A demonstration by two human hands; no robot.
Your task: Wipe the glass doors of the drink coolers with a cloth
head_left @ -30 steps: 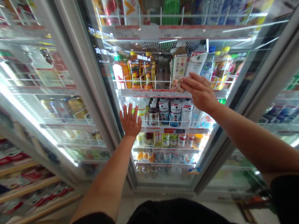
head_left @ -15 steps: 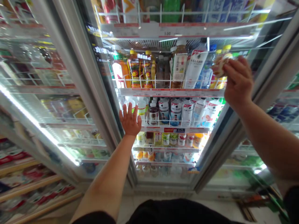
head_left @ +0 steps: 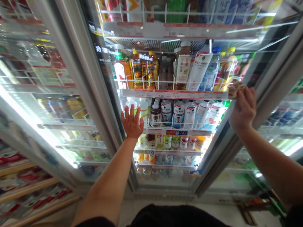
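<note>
My left hand lies flat with its fingers spread, against the glass door of a lit drinks cooler. Near the door's right side, my right hand is closed on a crumpled, light brown-and-white cloth, which is at the glass. Behind the door stand rows of bottles: a tea bottle, a tilted white bottle and, one shelf lower, white-and-blue labelled bottles. The palm of my left hand is hidden from view.
Metal door frames run down both sides. Another glass-fronted cooler section is on the left, above slatted wooden shelves with red packages. Pale floor tiles show at the bottom. Some green items at the lower right are blurred.
My right hand has moved down along the right side of the glass with the cloth, from the upper bottles to the shelf edge below. My left hand has stayed in place.
</note>
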